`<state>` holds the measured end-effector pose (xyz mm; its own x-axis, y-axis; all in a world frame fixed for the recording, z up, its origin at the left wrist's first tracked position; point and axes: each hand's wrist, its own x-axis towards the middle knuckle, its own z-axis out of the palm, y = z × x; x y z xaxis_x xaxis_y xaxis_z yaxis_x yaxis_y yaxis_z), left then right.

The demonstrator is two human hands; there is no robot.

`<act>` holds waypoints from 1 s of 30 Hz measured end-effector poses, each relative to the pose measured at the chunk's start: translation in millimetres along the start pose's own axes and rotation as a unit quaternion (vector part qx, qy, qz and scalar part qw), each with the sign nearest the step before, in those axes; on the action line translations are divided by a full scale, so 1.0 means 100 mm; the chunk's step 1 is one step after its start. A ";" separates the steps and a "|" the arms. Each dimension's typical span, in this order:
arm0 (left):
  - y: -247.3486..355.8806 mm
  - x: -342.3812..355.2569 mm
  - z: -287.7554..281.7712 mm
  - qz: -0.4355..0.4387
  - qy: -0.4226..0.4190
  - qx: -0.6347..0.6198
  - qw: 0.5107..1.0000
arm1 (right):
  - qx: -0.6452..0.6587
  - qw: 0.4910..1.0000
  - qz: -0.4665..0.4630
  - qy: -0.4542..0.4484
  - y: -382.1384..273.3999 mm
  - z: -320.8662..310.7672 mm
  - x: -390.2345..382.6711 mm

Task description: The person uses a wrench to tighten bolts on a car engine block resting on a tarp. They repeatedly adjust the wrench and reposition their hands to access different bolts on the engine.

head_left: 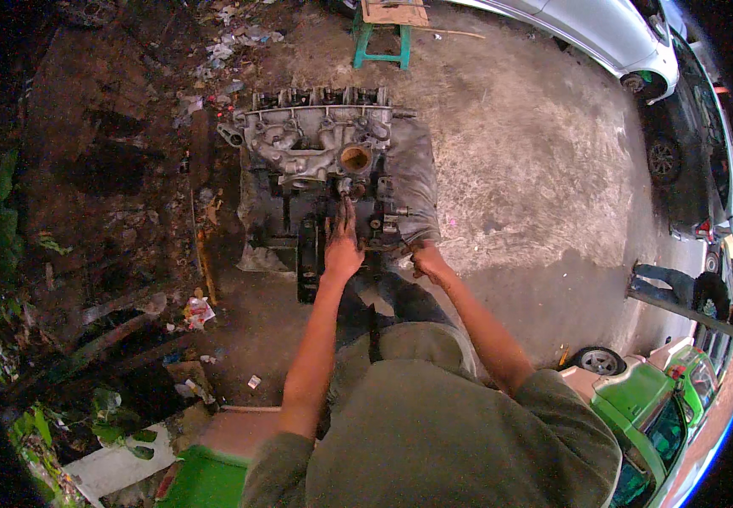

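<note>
A greasy engine (pixel 320 144) with a silver intake manifold and a round brown opening rests on a grey cloth (pixel 413 165) in front of me. My left hand (pixel 344 250) reaches over its near side. Its darkened fingers are stretched out, with the tips at a small metal part (pixel 346 188) below the manifold. My right hand (pixel 426 259) is closed at the engine's near right corner, beside a thin bar-like piece. What sits inside those fingers is too small to make out. A black block-like part (pixel 307 258) stands left of my left hand.
A green stool (pixel 382 46) with a wooden top stands at the far side. Parked cars, a silver one (pixel 595 34) and a green one (pixel 646 398), line the right. A loose wheel (pixel 599 361) lies near the green car. Litter and plants cover the dark ground at left.
</note>
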<state>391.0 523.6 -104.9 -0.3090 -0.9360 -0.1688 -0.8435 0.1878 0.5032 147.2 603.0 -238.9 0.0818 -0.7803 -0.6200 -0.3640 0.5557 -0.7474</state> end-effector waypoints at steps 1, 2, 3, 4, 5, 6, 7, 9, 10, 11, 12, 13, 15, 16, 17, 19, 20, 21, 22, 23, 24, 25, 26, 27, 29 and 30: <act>0.00 0.01 0.00 0.009 0.010 0.005 1.000 | -0.036 0.999 -0.031 -0.013 -0.03 -0.09 0.03; 0.00 0.01 -0.01 0.017 0.018 0.010 1.000 | -0.072 0.995 -0.063 -0.023 -0.08 -0.18 0.06; 0.00 -0.01 -0.01 0.000 -0.010 0.017 1.000 | -0.106 0.989 -0.096 -0.032 -0.14 -0.26 0.09; 0.00 -0.02 -0.02 0.015 0.016 0.020 1.000 | -0.110 0.987 -0.110 -0.041 -0.21 -0.30 0.11; 0.01 -0.03 -0.03 0.007 0.005 0.026 1.000 | -0.113 0.988 -0.094 -0.038 -0.31 -0.32 0.15; 0.01 -0.04 -0.03 -0.007 -0.016 0.030 0.999 | -0.116 0.990 -0.079 -0.035 -0.41 -0.33 0.18; 0.02 -0.05 -0.03 0.005 0.011 0.026 1.000 | -0.119 0.992 -0.032 -0.020 -0.53 -0.33 0.23; 0.03 -0.05 -0.03 0.028 0.057 0.013 0.998 | -0.136 0.991 0.000 -0.009 -0.75 -0.36 0.29; 0.04 -0.05 -0.02 0.013 0.041 0.017 0.999 | -0.150 0.988 -0.016 -0.012 -0.85 -0.40 0.32; 0.04 -0.05 -0.02 0.008 0.036 0.017 0.999 | -0.160 0.987 -0.026 -0.022 -0.94 -0.43 0.34; 0.04 -0.05 -0.01 -0.002 0.022 0.018 1.000 | -0.167 0.985 -0.029 -0.032 -1.02 -0.47 0.38; 0.03 -0.05 -0.01 -0.002 0.019 0.025 1.000 | -0.173 0.983 -0.039 -0.054 -1.08 -0.51 0.42; 0.02 -0.05 0.00 -0.027 -0.031 0.037 0.998 | -0.178 0.977 -0.052 -0.103 -1.13 -0.59 0.53; 0.01 -0.05 0.01 -0.022 -0.020 0.039 0.999 | -0.177 0.975 -0.055 -0.123 -1.12 -0.62 0.59; 0.01 -0.05 0.02 -0.030 -0.032 0.039 0.998 | -0.176 0.973 -0.058 -0.140 -1.11 -0.65 0.65; 0.00 -0.05 0.04 -0.032 -0.033 0.040 0.998 | -0.174 0.968 -0.060 -0.167 -1.04 -0.68 0.78; 0.00 -0.05 0.04 -0.024 -0.023 0.040 0.999 | -0.170 0.967 -0.062 -0.178 -0.99 -0.69 0.84; 0.00 -0.05 0.04 -0.027 -0.031 0.041 0.998 | -0.164 0.967 -0.064 -0.186 -0.95 -0.70 0.90; 0.00 -0.05 0.04 -0.019 -0.019 0.038 0.999 | -0.155 0.966 -0.067 -0.193 -0.90 -0.71 0.95; 0.00 -0.05 0.03 -0.021 -0.024 0.036 0.999 | -0.146 0.966 -0.072 -0.200 -0.86 -0.71 1.00; 0.01 -0.05 0.02 -0.036 -0.048 0.031 0.998 | -0.139 0.965 -0.077 -0.207 -0.82 -0.71 1.04; 0.02 -0.05 0.01 -0.028 -0.032 0.029 0.999 | -0.151 0.961 -0.085 -0.214 -0.79 -0.71 1.09; 0.03 -0.05 0.00 -0.032 -0.034 0.024 0.999 | -0.164 0.956 -0.093 -0.223 -0.75 -0.72 1.13; 0.03 -0.05 -0.01 -0.034 -0.037 0.016 0.999 | -0.221 0.942 -0.103 -0.231 -0.72 -0.72 1.18; 0.03 -0.05 -0.02 -0.035 -0.042 0.000 0.999 | -0.287 0.925 -0.077 -0.239 -0.69 -0.72 1.28; 0.03 -0.05 -0.01 -0.029 -0.038 -0.001 0.999 | -0.297 0.924 -0.038 -0.239 -0.68 -0.73 1.32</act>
<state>390.8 528.4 -101.5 -0.2918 -0.9198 -0.2623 -0.8599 0.1322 0.4930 115.0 440.7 -252.5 0.4769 -0.5155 -0.7119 -0.7738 0.1379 -0.6183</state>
